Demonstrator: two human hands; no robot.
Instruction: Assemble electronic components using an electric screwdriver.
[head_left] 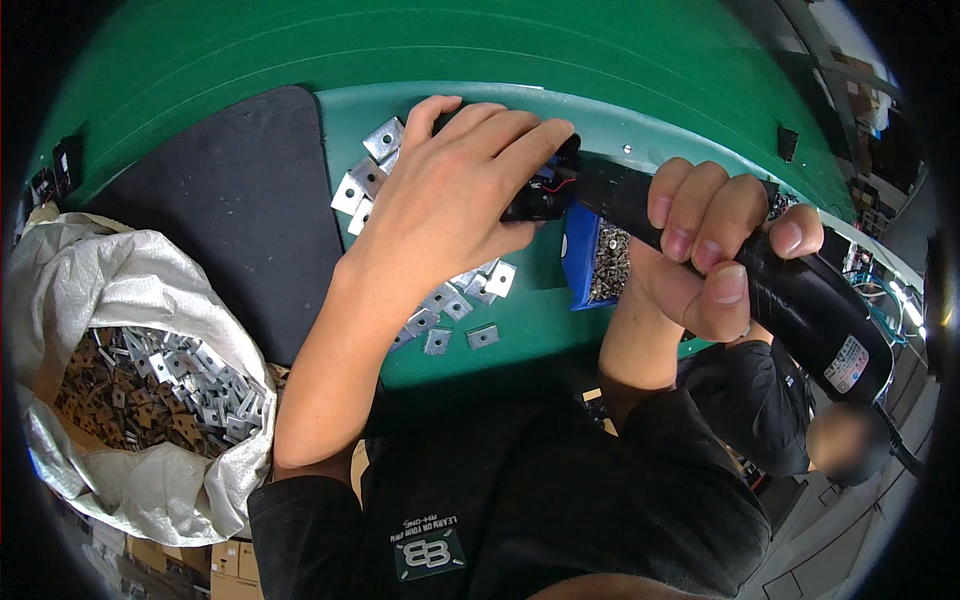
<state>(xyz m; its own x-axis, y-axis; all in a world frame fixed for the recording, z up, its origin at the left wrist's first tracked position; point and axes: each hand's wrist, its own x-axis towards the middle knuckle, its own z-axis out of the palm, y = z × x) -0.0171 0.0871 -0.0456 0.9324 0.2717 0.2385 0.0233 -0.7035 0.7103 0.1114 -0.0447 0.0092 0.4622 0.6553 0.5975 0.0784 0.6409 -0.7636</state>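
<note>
My left hand [455,185] is closed around a small black part [540,200]. Something blue and a thin red wire show inside that part, while my fingers cover much of the rest. My right hand [725,225] grips a black corded power tool, apparently an electric screwdriver [815,315], its cable leaving the rear end. The tool's narrow front [615,190] points left at the black part, close to my left fingertips; whether they touch, I cannot tell. Square metal plates with a hole [482,336] lie scattered beneath and around my left hand and forearm.
A blue bin [578,262] full of small screws [608,262] stands under the tool. At left a white woven sack [130,265] holds many metal pieces [190,380], beside a dark mat [265,200] on the green table [440,370]. Another person [745,400] is at lower right.
</note>
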